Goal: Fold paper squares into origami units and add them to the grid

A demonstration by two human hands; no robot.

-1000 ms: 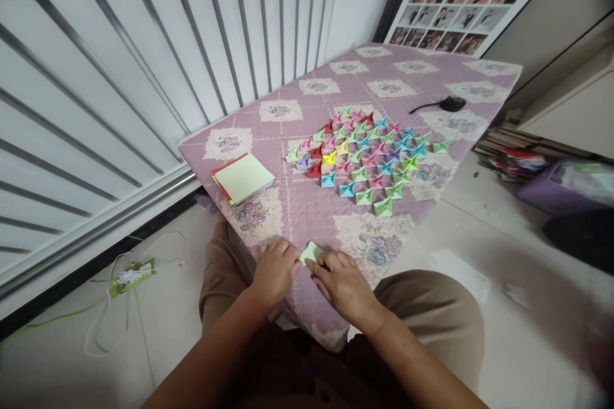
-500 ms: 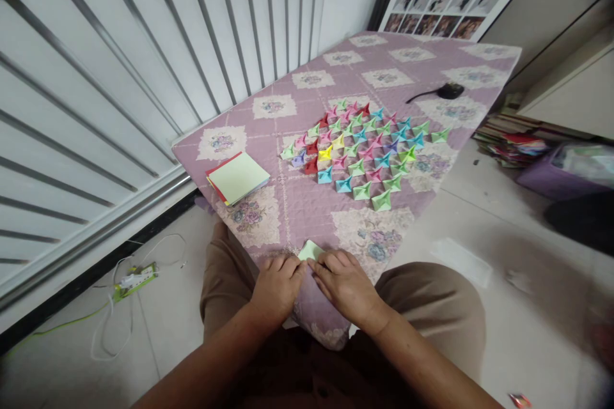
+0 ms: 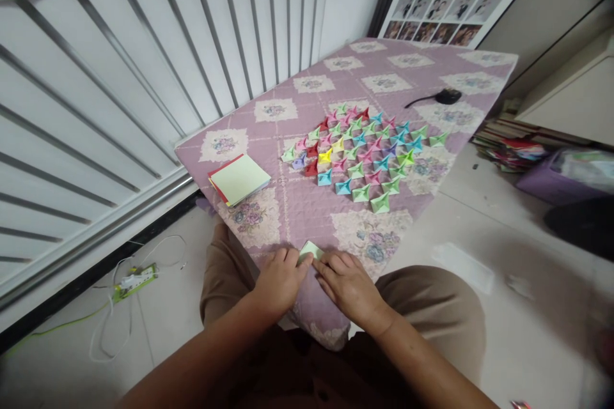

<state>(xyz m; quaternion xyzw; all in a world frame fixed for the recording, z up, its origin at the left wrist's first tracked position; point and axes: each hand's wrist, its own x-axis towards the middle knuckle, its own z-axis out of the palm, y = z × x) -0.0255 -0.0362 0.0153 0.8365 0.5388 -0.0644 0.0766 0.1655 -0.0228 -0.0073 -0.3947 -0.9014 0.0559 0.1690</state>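
A small folded piece of pale green paper (image 3: 311, 247) lies on the table's near corner, between my two hands. My left hand (image 3: 283, 278) is closed on its left side, with the thumb pressed on the paper's near edge. On the other side my right hand (image 3: 345, 278) bends its fingers down onto the paper, thumb and fingertips touching its near right edge. Both hands cover part of the sheet. Beyond them stand several folded paper pieces (image 3: 355, 170) in rows, coloured green, pink, blue, red, yellow and purple.
A stack of square paper sheets (image 3: 240, 179) lies at the left table edge, pale green on top. A black object with a cable (image 3: 448, 96) rests on the far right of the flowered tablecloth (image 3: 307, 204). A white radiator (image 3: 144, 45) stands along the left; a power strip (image 3: 137, 280) lies on the floor.
My left thumb has moved forward and right onto the paper's near edge. The right hand stays almost in place, and the camera view has shifted slightly.
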